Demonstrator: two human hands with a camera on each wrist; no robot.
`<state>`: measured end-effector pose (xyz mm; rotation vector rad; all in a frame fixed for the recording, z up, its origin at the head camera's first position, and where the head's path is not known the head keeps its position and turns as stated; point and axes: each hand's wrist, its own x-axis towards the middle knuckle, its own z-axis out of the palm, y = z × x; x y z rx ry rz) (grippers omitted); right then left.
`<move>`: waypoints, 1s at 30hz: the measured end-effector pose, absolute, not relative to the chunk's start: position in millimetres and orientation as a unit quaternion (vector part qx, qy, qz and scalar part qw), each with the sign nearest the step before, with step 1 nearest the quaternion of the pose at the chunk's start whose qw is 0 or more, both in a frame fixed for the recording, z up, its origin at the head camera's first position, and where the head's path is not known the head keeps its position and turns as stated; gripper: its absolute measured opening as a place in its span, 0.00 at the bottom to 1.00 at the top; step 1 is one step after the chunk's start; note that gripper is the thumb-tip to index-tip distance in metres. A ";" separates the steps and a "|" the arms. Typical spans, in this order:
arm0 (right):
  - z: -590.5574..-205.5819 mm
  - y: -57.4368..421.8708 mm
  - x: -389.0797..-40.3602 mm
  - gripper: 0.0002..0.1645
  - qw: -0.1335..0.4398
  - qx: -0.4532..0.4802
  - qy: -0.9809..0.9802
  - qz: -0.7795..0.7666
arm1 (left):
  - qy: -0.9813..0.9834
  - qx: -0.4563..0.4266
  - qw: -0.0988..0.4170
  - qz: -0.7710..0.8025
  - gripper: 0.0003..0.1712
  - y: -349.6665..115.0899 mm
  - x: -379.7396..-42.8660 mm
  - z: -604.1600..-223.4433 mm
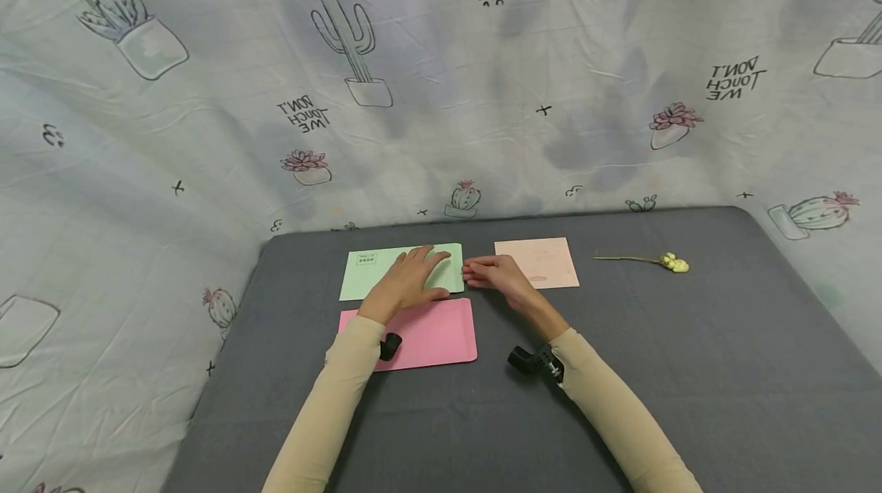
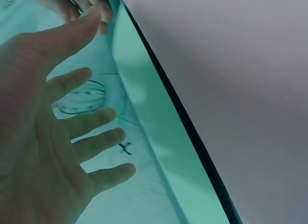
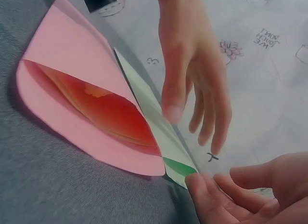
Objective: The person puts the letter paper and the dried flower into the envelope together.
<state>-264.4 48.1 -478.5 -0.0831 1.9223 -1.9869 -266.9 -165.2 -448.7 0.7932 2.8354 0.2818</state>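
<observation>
on my feed i see the pink envelope [image 1: 434,336] nearest on the counter [image 1: 723,355], the green envelope [image 1: 374,272] just beyond, my left hand [image 1: 409,280] released and spread above it, my right hand [image 1: 503,277] at its right end, whether pinching i cannot tell.

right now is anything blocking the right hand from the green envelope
Nothing visible stands between them: the right hand is at the right end of the green envelope. The left hand is above that envelope, and the pink envelope lies on its near side.
</observation>
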 end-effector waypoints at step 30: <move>-483.4 41.1 -264.8 0.20 0.197 -0.126 0.724 -0.649 | 0.946 0.285 0.126 0.088 0.47 -161.6 -297.6 -455.4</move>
